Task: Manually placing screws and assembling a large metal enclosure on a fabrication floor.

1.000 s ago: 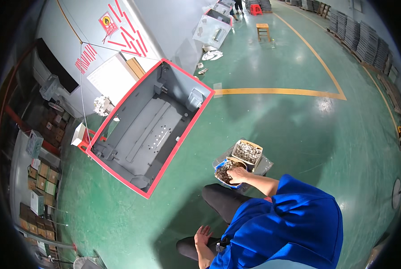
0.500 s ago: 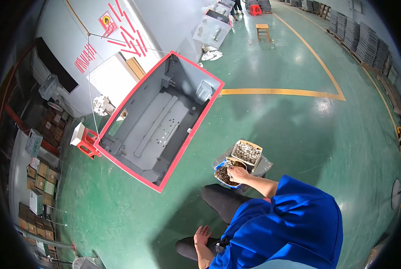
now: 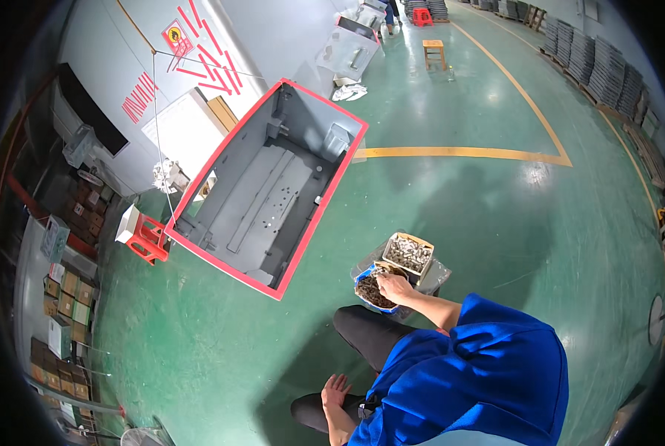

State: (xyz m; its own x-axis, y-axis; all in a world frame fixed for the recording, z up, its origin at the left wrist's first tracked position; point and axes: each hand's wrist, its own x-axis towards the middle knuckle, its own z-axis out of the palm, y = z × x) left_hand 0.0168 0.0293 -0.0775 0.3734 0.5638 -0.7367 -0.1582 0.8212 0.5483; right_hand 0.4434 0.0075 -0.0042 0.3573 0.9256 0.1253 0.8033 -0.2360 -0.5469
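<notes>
My right hand (image 3: 396, 288) is at a blue-edged box (image 3: 360, 290) of small dark brown parts, its fingers curled down at the heap. What they pinch is too small to make out. Just beyond stands a second box (image 3: 430, 262) with small pale parts, close against the first. Both rest on a support covered in clear plastic (image 3: 439, 276). My left hand (image 3: 336, 390) lies over my left knee, fingers stretched out and holding nothing. Ahead of me, a big grey open-topped case (image 3: 262, 204) with a red rim appears tilted, cords at its left. Small dark and white spots dot its inner floor.
A red stool (image 3: 148, 239) with a white box on it stands left of the case. Cartons (image 3: 69, 286) fill shelving at far left. A wooden stool (image 3: 434, 53) is farther off, beyond a yellow floor line (image 3: 459, 152). Grey stacks (image 3: 581, 56) line the right wall.
The red-rimmed case has turned slightly, its near corner moving up and to the right; the cord has shifted with it. My hands have hardly moved.
</notes>
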